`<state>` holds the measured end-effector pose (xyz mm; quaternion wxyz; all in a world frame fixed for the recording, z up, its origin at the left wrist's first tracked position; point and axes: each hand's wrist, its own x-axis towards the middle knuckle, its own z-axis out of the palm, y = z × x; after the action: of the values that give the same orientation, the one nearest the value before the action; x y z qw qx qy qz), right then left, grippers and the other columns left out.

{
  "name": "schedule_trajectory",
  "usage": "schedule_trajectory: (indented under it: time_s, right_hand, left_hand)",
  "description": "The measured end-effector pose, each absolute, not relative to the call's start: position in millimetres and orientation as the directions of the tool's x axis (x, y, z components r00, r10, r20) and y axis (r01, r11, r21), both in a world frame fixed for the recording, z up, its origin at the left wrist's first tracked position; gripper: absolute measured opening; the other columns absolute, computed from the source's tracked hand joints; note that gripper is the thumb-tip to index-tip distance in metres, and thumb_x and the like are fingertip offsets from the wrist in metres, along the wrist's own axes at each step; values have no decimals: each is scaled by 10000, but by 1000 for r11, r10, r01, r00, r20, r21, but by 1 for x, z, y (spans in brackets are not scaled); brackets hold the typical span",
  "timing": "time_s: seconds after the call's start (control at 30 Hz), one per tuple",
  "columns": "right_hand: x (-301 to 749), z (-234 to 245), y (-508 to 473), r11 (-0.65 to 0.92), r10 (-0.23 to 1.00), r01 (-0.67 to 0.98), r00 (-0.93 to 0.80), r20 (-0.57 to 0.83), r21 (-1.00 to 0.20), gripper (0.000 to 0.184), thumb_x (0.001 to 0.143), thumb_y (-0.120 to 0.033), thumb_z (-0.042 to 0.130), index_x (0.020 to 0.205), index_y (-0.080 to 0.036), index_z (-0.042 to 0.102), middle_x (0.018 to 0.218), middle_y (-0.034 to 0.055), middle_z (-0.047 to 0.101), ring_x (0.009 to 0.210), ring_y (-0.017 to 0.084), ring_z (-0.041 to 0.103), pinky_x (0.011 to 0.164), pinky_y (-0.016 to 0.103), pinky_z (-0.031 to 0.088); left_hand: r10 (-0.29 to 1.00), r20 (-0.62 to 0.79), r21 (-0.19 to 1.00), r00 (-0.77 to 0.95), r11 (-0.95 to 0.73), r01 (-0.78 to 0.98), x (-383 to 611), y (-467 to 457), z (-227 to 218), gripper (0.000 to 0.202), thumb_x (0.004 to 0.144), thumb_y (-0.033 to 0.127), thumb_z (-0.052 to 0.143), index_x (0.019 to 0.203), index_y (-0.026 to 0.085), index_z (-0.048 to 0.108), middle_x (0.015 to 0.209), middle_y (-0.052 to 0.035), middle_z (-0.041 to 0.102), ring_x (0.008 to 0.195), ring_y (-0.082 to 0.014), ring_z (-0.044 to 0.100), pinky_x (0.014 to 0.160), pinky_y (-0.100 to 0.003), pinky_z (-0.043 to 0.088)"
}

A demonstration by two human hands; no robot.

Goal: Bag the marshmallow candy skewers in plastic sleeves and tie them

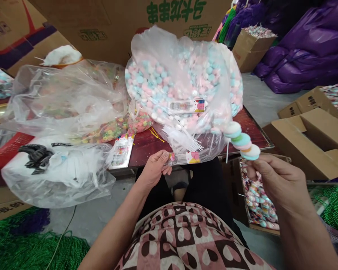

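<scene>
My left hand pinches one end of a clear plastic wrapper printed with colourful patches, at the table's front edge. On the right, my right hand grips the lower end of a marshmallow skewer, its pastel blue, pink, white and green pieces stacked at a tilt. A white stick shows beside the skewer. In front of me a big clear bag bulges with pink, blue and white marshmallows. Several white sticks lie in plastic below it. A stack of printed wrappers rests left of my left hand.
Bags of ring-shaped gummies lie on the red table. A knotted plastic bag hangs over its left front edge. At right are an open carton and, lower, a box of wrapped sweets. Green strands cover the floor at left.
</scene>
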<state>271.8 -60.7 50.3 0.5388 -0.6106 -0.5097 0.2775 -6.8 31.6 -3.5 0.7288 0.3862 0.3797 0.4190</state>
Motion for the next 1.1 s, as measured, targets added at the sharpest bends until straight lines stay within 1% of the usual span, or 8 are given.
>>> schedule_trajectory:
  time_s: [0.1,0.17,0.37,0.47,0.57,0.73,0.9,1.1]
  right_hand:
    - [248,50,-55,112,927,84,349,134,-990,167,876,-368,650,788,-230,686,727,28,704,583,143,615,520,269,474]
    - [231,47,-49,115,947,28,299,118,-993,177,901,-369,619,816,-222,673,845,46,742,604,140,636,513,262,470]
    - [206,40,-38,104,967,64,225,116,-993,234,921,-413,575,817,-212,635,873,37,735,552,113,611,484,248,451]
    - [205,37,-38,86,974,60,205,97,-994,232,928,-417,565,829,-215,619,765,19,719,535,115,606,468,237,434]
    - [200,35,-39,32,996,69,84,38,-997,249,952,-436,517,869,-217,601,609,-7,677,498,126,601,443,229,420]
    - [187,28,-40,73,993,200,-103,53,-977,258,966,-414,486,883,-205,612,662,7,705,505,111,585,474,228,451]
    - [183,23,-38,40,994,132,99,53,-990,220,955,-398,516,892,-209,608,678,2,703,520,114,593,488,236,449]
    - [196,34,-32,124,950,-36,292,108,-992,216,920,-400,580,818,-209,584,790,40,743,554,124,595,490,247,435]
  left_hand:
    - [895,-239,870,376,369,-327,-2,29,-6,437,750,535,724,654,168,507,441,110,311,364,-32,314,451,-210,410]
    - [890,-243,863,385,380,-332,2,27,-6,442,751,535,723,648,170,495,439,110,311,362,-32,312,448,-209,408]
    - [893,-245,864,377,378,-334,5,25,-4,473,713,551,747,629,174,474,450,106,329,363,-33,315,440,-212,397]
    - [903,-212,889,374,337,-310,4,25,-5,448,750,550,713,641,176,491,440,103,336,367,-39,323,449,-212,397]
    - [907,-171,926,384,281,-251,4,24,-6,406,789,538,678,674,176,533,438,94,361,378,-48,346,453,-212,390]
    - [918,-159,963,364,226,-149,5,21,-4,383,802,551,649,758,172,605,455,84,400,386,-56,356,446,-221,363]
    - [934,-161,966,319,216,-144,6,14,0,364,812,531,649,743,178,593,461,79,406,410,-60,372,466,-217,365]
    - [923,-271,856,273,361,-371,10,17,0,421,781,549,682,676,186,496,435,109,298,360,-46,291,426,-210,388]
